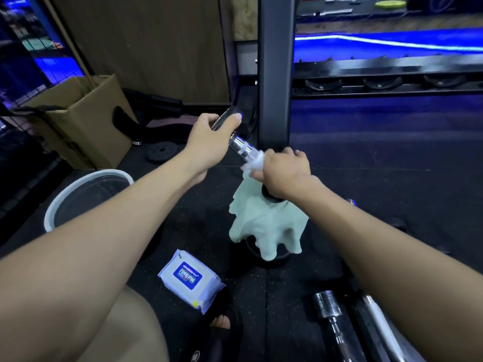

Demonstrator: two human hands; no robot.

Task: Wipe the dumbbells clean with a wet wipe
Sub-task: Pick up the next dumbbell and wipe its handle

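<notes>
A chrome dumbbell handle [241, 147] slants from upper left down to lower right above the dark floor. My left hand [209, 137] grips its upper end. My right hand [283, 171] is closed around its lower part, pressing a white wet wipe [252, 165] against the metal. A pale green cloth [266, 223] hangs down from under my right hand and covers part of a black weight plate [271, 259] below. A blue and white pack of wet wipes [190, 280] lies on the floor near my knee.
A black rack upright [274, 74] stands just behind the hands. A white-rimmed bucket [86, 194] and a cardboard box [86, 118] are at the left. Another chrome dumbbell bar [332, 309] lies at the lower right. A small black plate [162, 152] lies on the floor.
</notes>
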